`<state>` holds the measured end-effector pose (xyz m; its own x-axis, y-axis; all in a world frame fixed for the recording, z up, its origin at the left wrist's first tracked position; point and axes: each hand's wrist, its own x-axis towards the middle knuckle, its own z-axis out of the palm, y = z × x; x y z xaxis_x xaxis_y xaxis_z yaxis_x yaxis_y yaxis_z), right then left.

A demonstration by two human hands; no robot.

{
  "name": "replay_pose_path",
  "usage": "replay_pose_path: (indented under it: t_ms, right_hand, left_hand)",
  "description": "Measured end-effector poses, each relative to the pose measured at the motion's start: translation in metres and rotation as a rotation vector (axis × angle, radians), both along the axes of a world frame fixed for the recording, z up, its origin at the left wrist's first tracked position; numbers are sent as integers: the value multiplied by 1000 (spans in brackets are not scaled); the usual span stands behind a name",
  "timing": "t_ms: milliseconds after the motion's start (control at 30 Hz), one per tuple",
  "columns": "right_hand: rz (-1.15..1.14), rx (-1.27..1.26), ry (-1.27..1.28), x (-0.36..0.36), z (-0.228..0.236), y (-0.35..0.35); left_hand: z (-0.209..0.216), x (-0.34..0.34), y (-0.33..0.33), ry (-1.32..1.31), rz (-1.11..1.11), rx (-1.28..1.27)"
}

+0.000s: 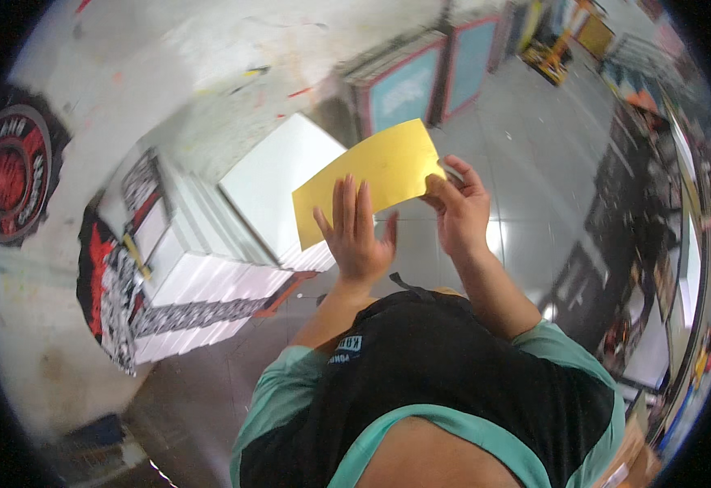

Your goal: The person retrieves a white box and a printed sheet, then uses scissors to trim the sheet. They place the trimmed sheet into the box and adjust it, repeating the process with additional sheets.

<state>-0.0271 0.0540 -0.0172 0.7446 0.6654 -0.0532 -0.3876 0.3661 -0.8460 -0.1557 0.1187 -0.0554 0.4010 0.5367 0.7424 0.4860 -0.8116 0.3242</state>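
Observation:
A yellow rectangular sheet [380,167], slightly curved, is held up in front of me at a slant. My right hand [463,207] pinches its right edge between thumb and fingers. Against the sheet's lower left part lies my left hand [359,236], its fingers stretched out and its thumb apart. Behind the sheet's left end is a stack with a flat white top [278,175], partly covered by the sheet.
More stacked white sheets or boards [209,281] stand on the left by the wall. Framed panels [404,85] with pale blue faces lean at the back. Grey tiled floor [526,163] stretches ahead, with a yellow wheeled device [551,61] farther off. A cluttered worktable edge [689,276] runs along the right.

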Motion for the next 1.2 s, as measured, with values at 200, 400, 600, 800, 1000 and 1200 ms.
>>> replay_pose_path:
  t_ms: [200,400,600,800,1000,1200]
  right_hand:
    - [-288,-210,-565,105,-23,-146]
    - [-121,-413,-165,176,-35,-256]
    - [-307,-379,-60,121,-67,-212]
    - [-508,-477,-58,96,-59,-201]
    - [-608,-730,-112,72,-45,-210]
    - [-773,-841,-320,101,-59,-225]
  left_hand:
    - [-13,135,-50,-500,-548,-1282]
    - [-4,244,-126,-208,-942,-1954]
    - [-36,219,-69,32,-1091,-2051]
    - [-43,202,-46,174,-1109,-1941]
    - [-38,215,-47,369,-1213,-1631]
    - [-69,290,-70,347,-1486,-1355]
